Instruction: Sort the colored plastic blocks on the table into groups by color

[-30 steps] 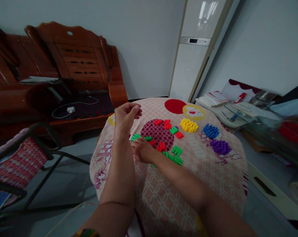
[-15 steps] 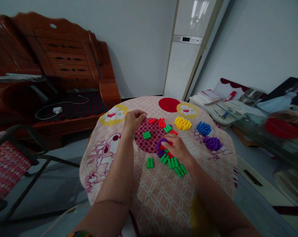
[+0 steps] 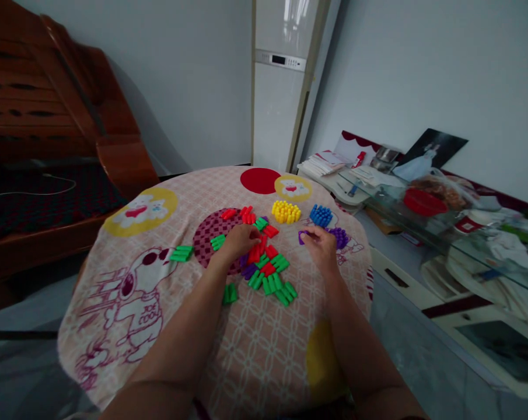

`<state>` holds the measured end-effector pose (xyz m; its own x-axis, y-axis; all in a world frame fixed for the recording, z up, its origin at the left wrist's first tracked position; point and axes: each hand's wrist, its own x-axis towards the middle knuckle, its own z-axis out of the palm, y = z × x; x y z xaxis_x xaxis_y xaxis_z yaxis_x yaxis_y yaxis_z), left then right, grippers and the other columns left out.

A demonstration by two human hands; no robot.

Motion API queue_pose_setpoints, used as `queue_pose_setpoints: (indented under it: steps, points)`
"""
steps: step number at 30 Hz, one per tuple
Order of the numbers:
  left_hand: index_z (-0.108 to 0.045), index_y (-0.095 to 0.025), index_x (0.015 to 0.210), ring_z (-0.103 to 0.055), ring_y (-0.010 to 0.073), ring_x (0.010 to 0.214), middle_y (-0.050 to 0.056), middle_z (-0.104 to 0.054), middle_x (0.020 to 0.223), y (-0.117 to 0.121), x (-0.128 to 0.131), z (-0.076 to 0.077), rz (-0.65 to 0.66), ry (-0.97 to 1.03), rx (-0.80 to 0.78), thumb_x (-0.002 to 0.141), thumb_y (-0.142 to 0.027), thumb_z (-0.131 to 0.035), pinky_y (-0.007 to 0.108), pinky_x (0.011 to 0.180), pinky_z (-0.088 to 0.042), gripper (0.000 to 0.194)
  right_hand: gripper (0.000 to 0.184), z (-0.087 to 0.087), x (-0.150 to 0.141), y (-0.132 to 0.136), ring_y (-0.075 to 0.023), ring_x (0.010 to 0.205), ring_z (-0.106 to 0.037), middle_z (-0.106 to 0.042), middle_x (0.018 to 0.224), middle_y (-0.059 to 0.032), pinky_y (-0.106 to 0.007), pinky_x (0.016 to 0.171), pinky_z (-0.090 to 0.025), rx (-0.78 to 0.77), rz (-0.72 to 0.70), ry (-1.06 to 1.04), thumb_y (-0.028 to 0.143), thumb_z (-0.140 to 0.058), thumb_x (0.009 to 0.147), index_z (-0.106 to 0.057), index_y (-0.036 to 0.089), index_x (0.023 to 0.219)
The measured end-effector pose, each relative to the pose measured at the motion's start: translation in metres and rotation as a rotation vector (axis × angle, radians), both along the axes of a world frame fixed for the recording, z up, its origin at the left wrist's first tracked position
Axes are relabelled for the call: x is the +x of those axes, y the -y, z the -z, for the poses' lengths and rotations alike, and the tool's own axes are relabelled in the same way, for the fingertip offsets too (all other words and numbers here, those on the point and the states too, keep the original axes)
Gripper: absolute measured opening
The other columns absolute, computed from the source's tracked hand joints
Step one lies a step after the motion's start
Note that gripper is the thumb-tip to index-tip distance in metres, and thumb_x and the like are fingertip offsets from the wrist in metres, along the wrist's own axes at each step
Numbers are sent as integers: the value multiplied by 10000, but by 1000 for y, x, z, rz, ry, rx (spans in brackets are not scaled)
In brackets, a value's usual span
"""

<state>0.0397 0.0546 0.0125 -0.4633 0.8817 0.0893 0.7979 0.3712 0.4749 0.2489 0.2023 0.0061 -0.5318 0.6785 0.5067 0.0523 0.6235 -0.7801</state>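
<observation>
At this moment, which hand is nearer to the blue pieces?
Right. The right hand is just on the near side of the blue pieces; the left hand is farther off, to their left, beside some red pieces.

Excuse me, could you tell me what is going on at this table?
A person's right hand pinches a purple block near the purple pile. The left hand is by the red blocks; whether its grip holds anything is unclear. Green blocks lie among the red ones on the cloth, with the yellow pile and blue pile farther back.
</observation>
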Motion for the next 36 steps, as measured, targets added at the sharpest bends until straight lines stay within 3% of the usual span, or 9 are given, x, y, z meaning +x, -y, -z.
queue_pose_setpoints:
  steps: [3,7,18,23,25,28,33,36]
  points:
    - [-769,-157,951,-685,201,816,70,-765,892,0,0,3,-4,27,1,778,-218,-635,267,742,-484,227,263,-6,21,-21,-198,711,-643,-739,800,-64,-318,712,-507,100,211,-3,408,-645,769,-757,179,830]
    - [-756,-140,981,-695,209,842,78,-767,915,0,-2,5,-3,61,2,778,-226,-643,276,758,-491,248,271,-1,40,-43,-213,681,-654,-751,787,-75,-335,704,-511,112,426,45,389,-627,761,-772,168,821]
    - [-762,-156,972,-695,201,850,62,-767,882,1,-5,9,6,111,33,782,-213,-619,267,760,-505,244,151,8,28,-37,-215,786,-608,-718,870,-119,-313,728,-417,369,573,622,256,-645,822,-746,145,839]
    - [-769,-147,931,-684,192,813,65,-769,893,4,-9,5,-18,91,72,760,-195,-594,271,770,-497,249,171,9,28,-31,-220,803,-626,-727,913,-129,-304,715,-393,351,603,643,257,-637,861,-732,146,950]
    - [-769,-145,916,-676,189,791,61,-767,864,8,-15,2,-78,75,102,753,-194,-578,268,750,-488,256,205,7,22,-25,-220,808,-630,-731,923,-130,-302,728,-400,371,564,552,276,-603,888,-722,143,989]
    - [-761,-140,862,-660,182,740,49,-748,783,17,-24,-3,-120,75,94,744,-217,-571,259,699,-465,236,246,1,1,-12,-219,850,-634,-729,944,-130,-297,770,-415,429,376,460,275,-514,933,-716,143,973]
    - [-714,-160,870,-637,167,683,12,-714,741,31,-26,-11,156,316,-90,738,-389,-639,238,617,-436,275,345,-5,-62,5,-227,946,-637,-726,1035,-141,-300,843,-429,464,52,518,203,-399,966,-698,126,1121]
    - [-685,-171,947,-633,171,721,6,-708,796,32,-22,-12,216,342,-159,667,-417,-724,236,632,-437,374,378,-3,-101,7,-217,1023,-633,-720,1097,-143,-296,907,-430,450,-65,586,118,-385,937,-687,128,1163]
